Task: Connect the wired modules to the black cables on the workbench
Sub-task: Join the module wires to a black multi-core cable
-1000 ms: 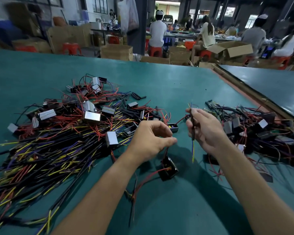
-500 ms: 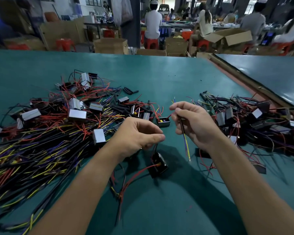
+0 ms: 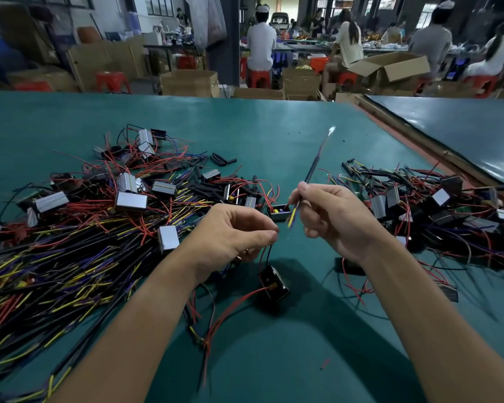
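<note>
My left hand [image 3: 233,234] pinches the thin wires of a small black module [image 3: 274,283], which hangs just below it near the green workbench [image 3: 274,135]. My right hand [image 3: 332,219] pinches a black cable [image 3: 313,170] that slants up and away from me. The cable's yellow and purple wire ends [image 3: 291,218] point down toward my left fingertips. The two hands are a short gap apart.
A big heap of black cables with yellow, purple and red ends and silver modules [image 3: 99,222] lies to the left. A second tangle of modules and wires [image 3: 437,210] lies to the right. Loose red wires [image 3: 221,318] trail toward me. People sit at benches beyond.
My right hand has turned the cable, so its long end now points up and away and its coloured ends face my left hand. The left hand kept its pinch on the module's wires.
</note>
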`<action>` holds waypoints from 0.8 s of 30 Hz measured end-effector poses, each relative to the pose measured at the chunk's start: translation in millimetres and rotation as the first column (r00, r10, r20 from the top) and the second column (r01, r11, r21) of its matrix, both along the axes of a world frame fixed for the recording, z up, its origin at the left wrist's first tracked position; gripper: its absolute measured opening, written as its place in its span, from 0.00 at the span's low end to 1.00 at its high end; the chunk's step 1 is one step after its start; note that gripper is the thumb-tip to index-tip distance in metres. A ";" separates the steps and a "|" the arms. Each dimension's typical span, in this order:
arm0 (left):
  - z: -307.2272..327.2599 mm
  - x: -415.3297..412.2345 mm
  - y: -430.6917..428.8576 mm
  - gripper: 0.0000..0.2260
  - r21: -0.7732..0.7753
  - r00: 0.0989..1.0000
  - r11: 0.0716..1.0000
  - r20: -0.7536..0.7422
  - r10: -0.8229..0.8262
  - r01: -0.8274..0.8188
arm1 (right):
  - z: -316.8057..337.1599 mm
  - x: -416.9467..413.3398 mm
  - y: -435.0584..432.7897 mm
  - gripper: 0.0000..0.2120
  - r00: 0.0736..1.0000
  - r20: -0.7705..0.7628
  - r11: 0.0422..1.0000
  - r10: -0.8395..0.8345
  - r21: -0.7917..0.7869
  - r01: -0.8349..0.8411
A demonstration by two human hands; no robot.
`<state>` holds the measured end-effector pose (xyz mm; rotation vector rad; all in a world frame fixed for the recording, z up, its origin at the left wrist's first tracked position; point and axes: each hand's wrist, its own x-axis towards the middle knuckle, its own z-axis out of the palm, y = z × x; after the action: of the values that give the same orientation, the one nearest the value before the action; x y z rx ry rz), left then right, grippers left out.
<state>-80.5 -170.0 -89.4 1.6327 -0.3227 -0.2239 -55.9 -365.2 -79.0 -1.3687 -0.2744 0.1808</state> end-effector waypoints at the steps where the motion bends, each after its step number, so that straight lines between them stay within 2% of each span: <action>1: 0.5 0.0 0.8 0.02 0.007 1.000 1.000 0.003 0.004 -0.005 | -0.5 0.4 1.5 0.15 1.000 -0.008 1.000 -0.015 -0.003 0.015; 5: 2.6 -0.2 3.3 0.03 0.006 0.999 1.000 -0.036 -0.002 0.002 | 0.0 -0.7 3.6 0.15 0.999 -0.031 0.999 -0.036 -0.011 0.035; 8: 4.2 -0.2 4.1 0.08 -0.013 0.998 1.000 -0.064 -0.013 0.012 | 0.4 -2.8 2.3 0.11 1.000 -0.017 0.999 -0.006 -0.045 0.005; 12: 4.0 0.6 5.0 0.09 -0.022 0.998 1.000 -0.065 -0.007 0.005 | -0.2 -2.8 2.2 0.06 1.000 -0.011 0.998 -0.002 -0.058 0.002; 16: 4.7 1.2 5.3 0.05 0.000 0.998 0.999 -0.052 0.042 -0.042 | -2.0 -0.7 2.7 0.04 1.000 -0.015 0.997 -0.028 -0.075 0.027; 17: 4.7 1.9 4.9 0.02 0.003 0.996 0.997 -0.034 0.078 -0.078 | -2.5 -0.4 2.9 0.04 0.999 -0.018 0.996 -0.033 -0.078 0.032; 21: -0.4 8.0 4.2 0.05 0.040 0.964 0.968 0.108 0.243 -0.248 | -3.9 0.4 3.9 0.03 0.999 -0.029 0.996 -0.041 -0.082 0.039; 24: -4.9 10.4 4.9 0.06 0.090 0.954 0.958 0.151 0.259 -0.274 | -5.1 1.4 4.3 0.03 0.997 -0.036 0.995 -0.073 -0.078 0.070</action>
<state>-70.0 -165.2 -94.4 1.7854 -0.1930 0.0779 -54.5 -360.8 -84.2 -1.4473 -0.1877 0.1591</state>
